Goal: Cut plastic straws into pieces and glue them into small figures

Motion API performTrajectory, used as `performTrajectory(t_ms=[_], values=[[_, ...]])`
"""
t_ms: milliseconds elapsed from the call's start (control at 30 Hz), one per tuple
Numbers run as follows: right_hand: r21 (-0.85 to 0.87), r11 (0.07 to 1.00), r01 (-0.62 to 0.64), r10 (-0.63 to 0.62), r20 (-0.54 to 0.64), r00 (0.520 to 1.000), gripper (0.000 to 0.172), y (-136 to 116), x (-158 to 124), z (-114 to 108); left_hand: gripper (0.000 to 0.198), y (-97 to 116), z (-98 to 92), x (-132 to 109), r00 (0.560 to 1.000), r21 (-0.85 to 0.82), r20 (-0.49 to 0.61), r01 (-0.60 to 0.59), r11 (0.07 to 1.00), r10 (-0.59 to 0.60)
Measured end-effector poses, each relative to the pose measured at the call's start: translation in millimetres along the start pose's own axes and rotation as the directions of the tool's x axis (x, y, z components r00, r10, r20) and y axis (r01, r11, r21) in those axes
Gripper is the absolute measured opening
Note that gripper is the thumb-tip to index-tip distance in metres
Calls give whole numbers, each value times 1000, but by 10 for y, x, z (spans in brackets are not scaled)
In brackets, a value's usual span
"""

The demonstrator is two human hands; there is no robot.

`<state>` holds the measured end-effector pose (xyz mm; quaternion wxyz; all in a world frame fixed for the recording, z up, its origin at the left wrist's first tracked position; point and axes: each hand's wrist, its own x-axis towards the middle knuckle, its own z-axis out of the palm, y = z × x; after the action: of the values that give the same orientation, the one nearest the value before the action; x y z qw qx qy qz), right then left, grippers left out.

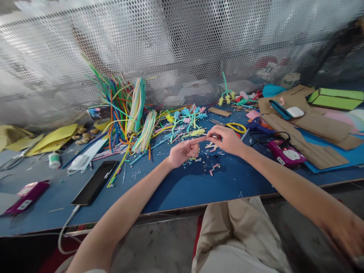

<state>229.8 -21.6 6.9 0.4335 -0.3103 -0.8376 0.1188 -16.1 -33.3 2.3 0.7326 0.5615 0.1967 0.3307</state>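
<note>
My left hand [186,152] is over the middle of the blue table, its index finger stretched to the right and the other fingers curled in. I see nothing held in it. The fingertips of my right hand [226,140] are pinched together at the tip of that index finger; whatever may be between them is too small to make out. Small cut pieces of pipe cleaner [214,167] lie under the hands. Just behind are pipe-cleaner flowers [193,113] in blue, pink and yellow, and scissors [236,127] with yellow handles.
Pipe-cleaner bundles [136,104] stand at back left against a perforated metal screen [193,49]. A phone [95,182] on a cable lies front left. On the right are a blue glue gun [260,125], a purple power box [286,153] and brown cardboard pieces [309,142].
</note>
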Motion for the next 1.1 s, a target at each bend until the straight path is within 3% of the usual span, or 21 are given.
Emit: performTrajectory(t_ms=[267,533,900,1100], values=[[-104,994,27,-25,19,1000,13,-22,1,-4,80,-34,-17,-8,998,74,63,-8,997,3],[-62,997,-40,40,-5,999,12,-43,5,-9,85,3,26,-2,999,33,38,6,999,-7],[-116,988,98,-108,-79,991,17,40,20,-17,85,14,-8,-2,999,25,31,-9,1000,8],[-140,984,110,-111,0,994,18,33,8,-25,86,14,0,-11,1000,26,30,-8,1000,7]])
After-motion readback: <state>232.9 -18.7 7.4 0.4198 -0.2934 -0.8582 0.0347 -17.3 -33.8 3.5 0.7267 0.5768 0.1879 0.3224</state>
